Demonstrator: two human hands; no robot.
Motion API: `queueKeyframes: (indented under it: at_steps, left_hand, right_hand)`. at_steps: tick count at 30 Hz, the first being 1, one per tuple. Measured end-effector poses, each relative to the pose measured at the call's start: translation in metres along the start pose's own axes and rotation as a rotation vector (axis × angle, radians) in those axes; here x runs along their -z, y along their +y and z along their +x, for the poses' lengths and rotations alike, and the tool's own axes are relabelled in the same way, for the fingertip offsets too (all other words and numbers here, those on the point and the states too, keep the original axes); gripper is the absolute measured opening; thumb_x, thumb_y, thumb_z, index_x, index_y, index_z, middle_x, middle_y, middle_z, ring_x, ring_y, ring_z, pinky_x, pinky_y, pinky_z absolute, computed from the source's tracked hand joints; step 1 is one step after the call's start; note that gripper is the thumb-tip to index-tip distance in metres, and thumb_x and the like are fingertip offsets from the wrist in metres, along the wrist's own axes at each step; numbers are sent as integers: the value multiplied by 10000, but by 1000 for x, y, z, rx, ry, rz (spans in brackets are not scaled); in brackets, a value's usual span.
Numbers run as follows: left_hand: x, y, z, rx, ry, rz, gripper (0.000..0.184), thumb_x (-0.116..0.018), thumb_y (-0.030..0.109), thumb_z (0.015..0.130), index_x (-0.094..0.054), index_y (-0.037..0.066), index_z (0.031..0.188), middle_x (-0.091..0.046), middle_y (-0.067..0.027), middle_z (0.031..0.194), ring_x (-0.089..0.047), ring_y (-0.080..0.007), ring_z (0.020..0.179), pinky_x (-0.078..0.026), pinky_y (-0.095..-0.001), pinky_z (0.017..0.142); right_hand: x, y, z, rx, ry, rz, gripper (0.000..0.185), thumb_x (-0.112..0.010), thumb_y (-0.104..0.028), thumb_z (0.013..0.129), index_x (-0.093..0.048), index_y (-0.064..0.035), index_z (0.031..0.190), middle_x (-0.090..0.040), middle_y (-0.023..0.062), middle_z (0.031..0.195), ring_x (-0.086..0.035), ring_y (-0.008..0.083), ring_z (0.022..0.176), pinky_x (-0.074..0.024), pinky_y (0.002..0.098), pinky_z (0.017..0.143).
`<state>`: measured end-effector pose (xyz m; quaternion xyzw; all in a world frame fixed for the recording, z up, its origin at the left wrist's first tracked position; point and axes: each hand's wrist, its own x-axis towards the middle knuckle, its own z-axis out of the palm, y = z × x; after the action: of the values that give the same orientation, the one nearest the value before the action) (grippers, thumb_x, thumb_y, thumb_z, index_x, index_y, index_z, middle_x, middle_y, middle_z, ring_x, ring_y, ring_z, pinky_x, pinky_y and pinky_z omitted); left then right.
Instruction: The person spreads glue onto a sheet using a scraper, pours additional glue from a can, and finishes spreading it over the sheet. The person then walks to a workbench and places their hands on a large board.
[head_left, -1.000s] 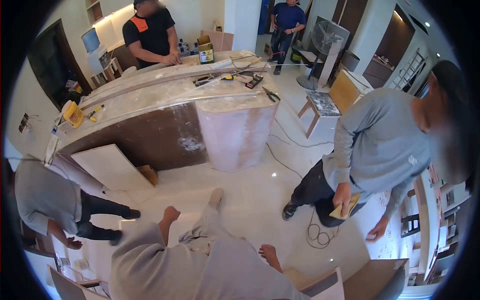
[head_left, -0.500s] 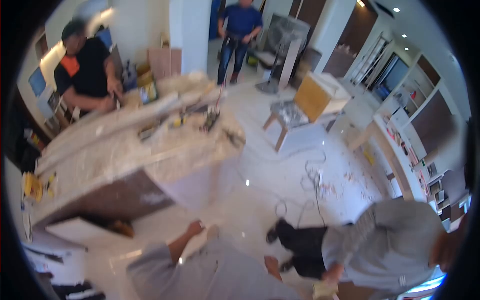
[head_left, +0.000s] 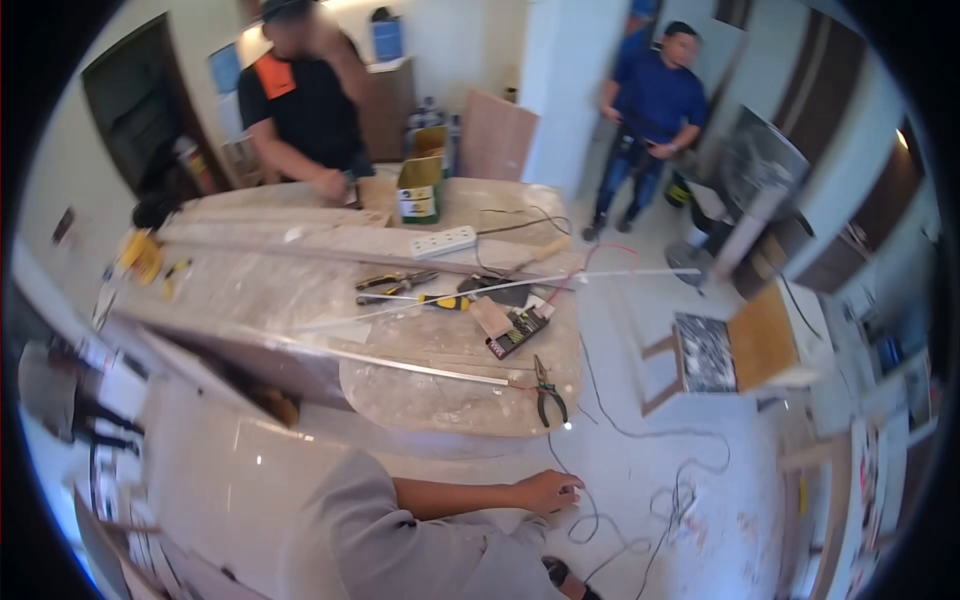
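My left hand reaches across in front of my grey shirt, below the near edge of the worktable. Its fingers are loosely bent and a little apart, with nothing seen in them. Nearest to it on the table lie black-handled long-nose pliers, jaws pointing away. A thin light strip ends close to these pliers. Farther back are a yellow-and-black screwdriver, more pliers and a dark box with small markings. My right hand does not show.
A white power strip, a green-and-white carton and long boards lie at the back. One person stands behind the table, others beyond. Right of it are cables on the floor and a stool.
My view has swung left and nearer the table. My left hand has come across to the right, and my right hand has left the view. The grey-shirted person at right is gone from there.
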<state>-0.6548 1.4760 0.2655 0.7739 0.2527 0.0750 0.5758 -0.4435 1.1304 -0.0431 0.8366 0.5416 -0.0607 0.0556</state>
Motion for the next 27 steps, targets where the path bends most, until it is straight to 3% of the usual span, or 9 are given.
queueKeyframes:
  at_steps: [1,4,10,13,16,18,21,25,27]
  left_hand:
    - [1,14,19,32,-30,-26,386,-549,283,885,-547,17,1164,-643,-173,1000,-631,-288,890,-485,-353,785]
    - [-19,6,79,9,161,-42,404,-535,291,897,-516,22,1197,-645,-174,977,-626,-299,878,-483,-363,775]
    - [-31,60,198,243,385,-6,429,-554,312,891,-502,31,1211,-640,-173,957,-609,-318,909,-475,-381,804]
    - [-48,26,242,221,603,205,432,-567,300,878,-502,29,1209,-600,-189,1061,-568,-341,1000,-445,-399,870]
    - [-52,7,264,404,655,228,459,-584,302,858,-499,28,1216,-539,-216,1159,-513,-368,1079,-412,-418,922]
    - [-48,-11,275,476,658,237,477,-592,310,847,-498,26,1218,-520,-229,1175,-499,-384,1091,-406,-426,932]
    - [-41,-42,302,566,658,259,496,-599,321,835,-499,26,1220,-521,-239,1166,-493,-392,1096,-403,-431,934]
    - [-14,-89,380,623,536,239,493,-596,334,833,-510,28,1210,-531,-240,1155,-488,-396,1105,-404,-435,931]
    - [0,-101,426,600,565,183,503,-602,369,825,-527,34,1192,-546,-226,1141,-506,-388,1078,-406,-433,926]
  right_hand:
    - [4,17,25,-7,-46,20,137,-584,-170,731,-611,-97,618,-611,115,645,-616,297,667,-487,430,610]
    - [18,83,99,-45,-147,107,139,-584,-171,733,-611,-96,619,-609,114,640,-614,299,663,-486,429,608]
    - [50,240,251,-25,-202,140,143,-585,-173,737,-612,-93,622,-605,113,631,-612,303,656,-484,426,605]
    - [57,311,325,68,-162,106,145,-586,-174,739,-613,-91,623,-603,112,626,-610,305,653,-483,424,603]
    - [48,358,412,235,-27,63,148,-587,-175,741,-614,-90,624,-602,112,622,-609,307,650,-482,423,602]
    - [59,364,470,374,140,51,149,-587,-176,743,-614,-89,625,-600,111,618,-608,308,647,-481,422,601]
    - [136,310,532,-62,-89,831,280,-575,-244,802,-637,7,695,-620,171,665,-591,284,624,-441,392,601]
    - [162,297,599,128,-70,629,271,-585,-255,803,-671,2,814,-648,204,800,-624,350,789,-470,420,717]
    - [166,304,617,99,-34,815,271,-583,-249,813,-660,8,855,-647,200,801,-627,330,790,-467,415,719]
